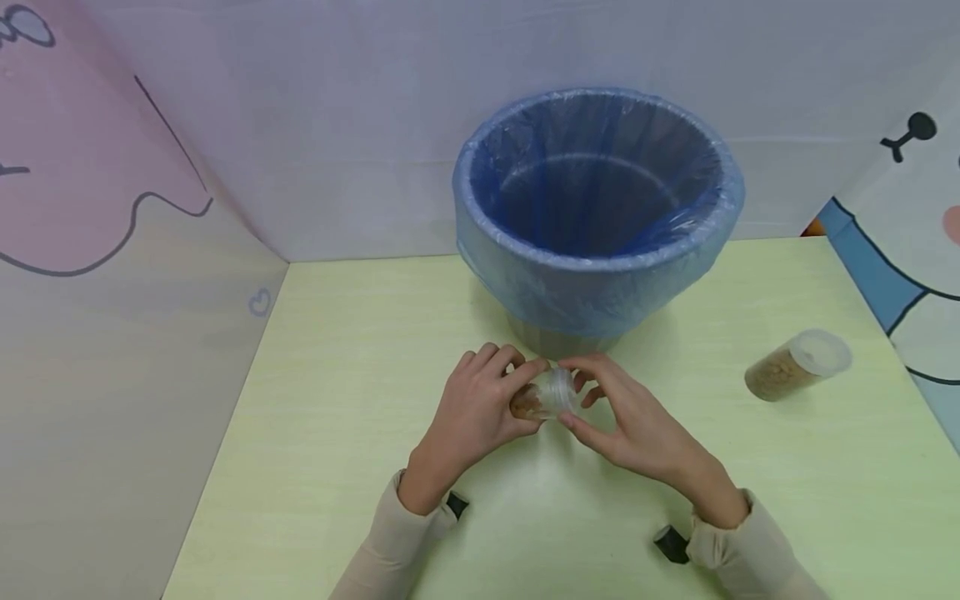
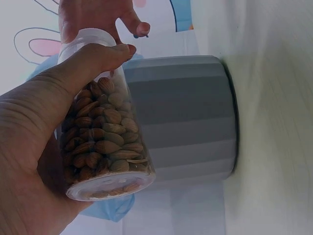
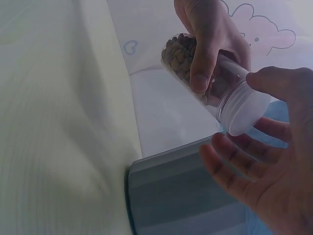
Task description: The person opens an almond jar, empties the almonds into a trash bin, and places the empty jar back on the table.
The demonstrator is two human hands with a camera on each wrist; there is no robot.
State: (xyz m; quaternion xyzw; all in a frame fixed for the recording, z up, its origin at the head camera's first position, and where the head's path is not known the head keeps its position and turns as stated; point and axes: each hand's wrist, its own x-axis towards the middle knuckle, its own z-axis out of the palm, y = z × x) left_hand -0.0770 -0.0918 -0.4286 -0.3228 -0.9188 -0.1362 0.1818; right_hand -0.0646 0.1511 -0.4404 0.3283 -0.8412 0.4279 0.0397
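A clear plastic jar of almonds is held just above the table in front of the bin. My left hand grips its body, the thumb lying along the side of the jar. My right hand has thumb and fingers curled around the translucent lid, which sits on the jar's mouth. In the right wrist view the jar tilts with its lid end pointing towards the right hand.
A grey bin lined with a blue plastic bag stands at the back centre of the pale green table. A second lidded jar of nuts lies on its side at the right. Printed screens wall in the left, back and right.
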